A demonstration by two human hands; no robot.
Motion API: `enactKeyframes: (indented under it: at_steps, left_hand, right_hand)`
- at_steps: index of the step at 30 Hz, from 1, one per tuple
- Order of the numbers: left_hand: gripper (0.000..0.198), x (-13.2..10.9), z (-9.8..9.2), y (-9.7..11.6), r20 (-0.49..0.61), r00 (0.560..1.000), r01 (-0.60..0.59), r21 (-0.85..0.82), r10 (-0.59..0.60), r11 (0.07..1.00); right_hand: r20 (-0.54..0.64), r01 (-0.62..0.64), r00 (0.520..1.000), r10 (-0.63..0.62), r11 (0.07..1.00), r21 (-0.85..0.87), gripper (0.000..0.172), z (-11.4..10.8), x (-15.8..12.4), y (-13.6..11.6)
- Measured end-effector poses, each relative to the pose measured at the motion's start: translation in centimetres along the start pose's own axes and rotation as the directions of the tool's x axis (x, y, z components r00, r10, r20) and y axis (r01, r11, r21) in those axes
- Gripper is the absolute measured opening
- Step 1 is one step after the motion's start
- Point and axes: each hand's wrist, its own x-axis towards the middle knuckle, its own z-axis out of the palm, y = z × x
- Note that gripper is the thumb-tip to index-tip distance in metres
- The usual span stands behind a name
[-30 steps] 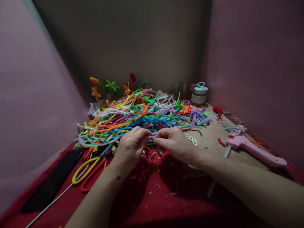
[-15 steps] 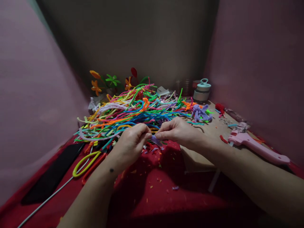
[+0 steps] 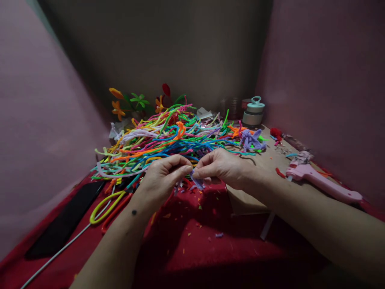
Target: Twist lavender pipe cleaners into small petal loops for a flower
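Both hands have come closer together in the head view since half a second ago, and the purple piece (image 3: 197, 184) now hangs lower under the fingertips.

It is small and fuzzy, and it sits right between the two hands, above the red cloth (image 3: 210, 257). The left hand (image 3: 161, 176) pinches its top end with thumb and first finger. The right hand (image 3: 224, 166) pinches it too, just beside the left one. Its lower end hangs free.

As for how far things are, this piece is still being worked in the fingers. It is not put down, and I can't see it joined to anything. A purple bunch (image 3: 252, 140) with loops lies to the right on the brown board (image 3: 267, 160). At the back, an orange flower (image 3: 118, 110), a green flower (image 3: 139, 100) and a red bud (image 3: 166, 89) look all made. Lots of fuzzy sticks (image 3: 168, 140) are left in a big messy pile behind the hands. Little bits (image 3: 219, 235) are spread on the cloth.

The left arm comes up from the bottom left, and the right arm reaches in from the lower right. Their tips meet near the middle, with the backs of the hands up and the other fingers curled in. Near the right arm lies a pink glue gun (image 3: 323, 180). By the left arm is a yellow handle (image 3: 92, 216).
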Motion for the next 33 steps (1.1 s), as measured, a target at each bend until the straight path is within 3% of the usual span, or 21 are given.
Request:
enactKeyframes:
  at_steps: [3, 5, 8, 10, 14, 19, 27, 30, 33]
  left_hand:
    - [0.013, 0.1, 0.2, -0.3, 0.026, 0.994, 0.110, -0.197, -0.107, 0.974]
    - [0.014, 0.2, 0.3, -0.6, 0.097, 0.979, 0.204, -0.369, -0.181, 0.907]
    - [0.016, 0.5, 0.4, -0.9, 0.203, 0.960, 0.272, -0.535, -0.191, 0.800]
    - [0.015, 0.5, 0.4, -0.9, 0.208, 0.962, 0.266, -0.574, -0.177, 0.775]
    - [0.015, 0.5, 0.8, -1.0, 0.129, 0.977, 0.214, -0.544, -0.171, 0.811]
    - [0.017, 0.6, 1.3, -1.3, -0.009, 0.989, 0.134, -0.375, -0.148, 0.917]
    - [0.016, 0.4, 1.9, -0.5, -0.132, 0.985, 0.083, -0.181, -0.108, 0.980]
    - [0.019, 0.4, 1.9, -0.5, -0.136, 0.977, 0.122, -0.266, -0.163, 0.956]
    - [0.029, 0.5, 1.7, -0.9, -0.012, 0.968, 0.227, -0.379, -0.250, 0.897]
  right_hand:
    - [-0.034, 0.003, 0.999, -0.002, 0.999, 0.048, 0.015, 0.3, 0.1, 0.0]
    - [-0.058, 0.008, 0.998, -0.006, 0.999, 0.046, 0.015, 0.3, 0.1, 0.1]
    - [-0.090, 0.025, 0.996, -0.025, 1.000, -0.002, 0.012, 0.4, 0.1, 0.2]
    - [-0.099, 0.054, 0.994, -0.055, 0.998, -0.011, 0.010, 0.4, 0.1, 0.4]
    - [-0.058, 0.099, 0.994, -0.095, 0.994, 0.055, 0.010, 0.3, 0.3, 1.0]
    - [-0.027, 0.054, 0.998, -0.050, 0.990, 0.132, 0.015, 0.1, 0.6, 1.4]
    - [-0.069, 0.051, 0.997, -0.047, 0.997, 0.064, 0.016, 0.6, 0.3, 1.1]
    - [-0.121, 0.082, 0.990, -0.068, 0.990, 0.113, 0.016, 0.9, 0.1, 0.8]
    - [-0.233, 0.115, 0.970, -0.066, 0.972, 0.204, 0.015, 0.8, 0.1, 0.6]
